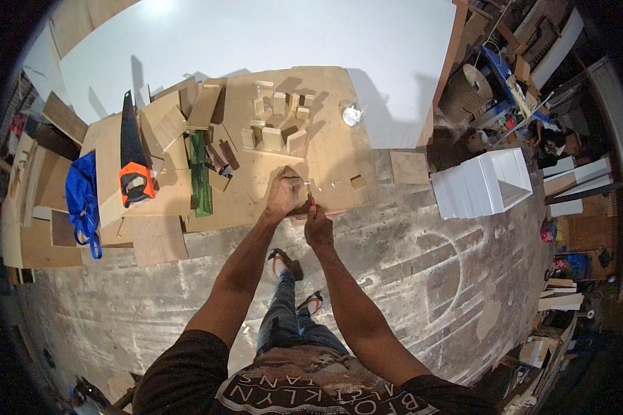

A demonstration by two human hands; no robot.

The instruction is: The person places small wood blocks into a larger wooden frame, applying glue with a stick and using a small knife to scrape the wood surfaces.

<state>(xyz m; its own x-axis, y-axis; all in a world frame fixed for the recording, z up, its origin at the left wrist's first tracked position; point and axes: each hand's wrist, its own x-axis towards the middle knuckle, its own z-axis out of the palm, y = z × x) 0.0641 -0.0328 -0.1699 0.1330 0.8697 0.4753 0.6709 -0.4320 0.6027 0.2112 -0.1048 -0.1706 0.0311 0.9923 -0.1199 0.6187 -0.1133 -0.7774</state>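
Note:
Near the front edge of the wooden worktable (239, 218), my right hand (318, 227) is closed around a slim red-handled tool (311, 200). Its narrow tip points away from me, and its exact kind is too small to tell. My left hand (284, 194) is closed beside that tip, its fingers pinching something I cannot make out. Small white bits (336, 184) lie just right of the tool. Beyond my hands several small wooden blocks (273, 140) stand in a group. A small square wood piece (358, 182) lies at the right.
At the left lie a handsaw (137, 181) with an orange handle, a blue bag (83, 200), a green strip (199, 173) and board offcuts. A whitish crumpled item (352, 115) sits on the table's right. White drawer-like boxes (481, 183) stand on the floor at right. A large white panel (256, 34) spans the back.

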